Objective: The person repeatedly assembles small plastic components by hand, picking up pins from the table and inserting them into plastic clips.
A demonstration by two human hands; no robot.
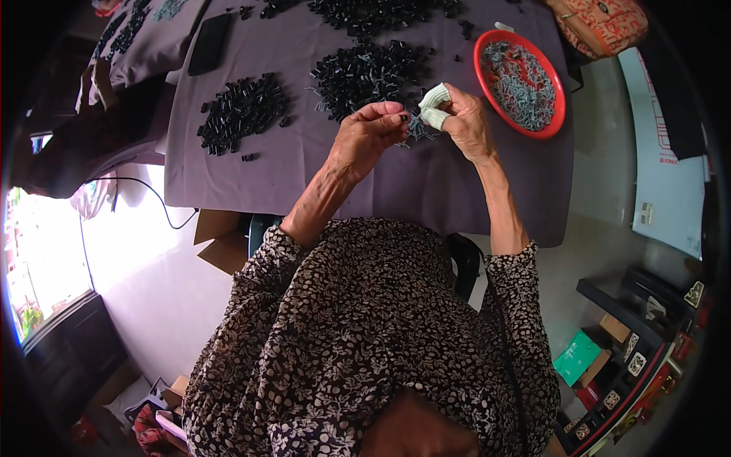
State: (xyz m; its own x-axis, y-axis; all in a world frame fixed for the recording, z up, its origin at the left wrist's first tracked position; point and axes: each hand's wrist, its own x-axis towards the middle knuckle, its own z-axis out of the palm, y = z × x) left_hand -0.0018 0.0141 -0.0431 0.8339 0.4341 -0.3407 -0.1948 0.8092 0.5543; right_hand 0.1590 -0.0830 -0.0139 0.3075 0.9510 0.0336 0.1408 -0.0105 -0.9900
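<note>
My left hand pinches a small black plastic piece between thumb and fingertips. Facing it, my right hand has white knit covers on thumb and index finger. Those two fingers are drawn together; what they hold, if anything, is too small to make out. Below and between the hands lie loose thin grey pins. A large pile of black pieces spreads just beyond my left hand. Right of my right hand, a red plate holds many grey pins.
Another heap of black pieces lies left on the purple-grey tablecloth, with a dark phone behind it. More black pieces lie at the far side. An orange patterned bag sits far right. Another person's hand is at far left.
</note>
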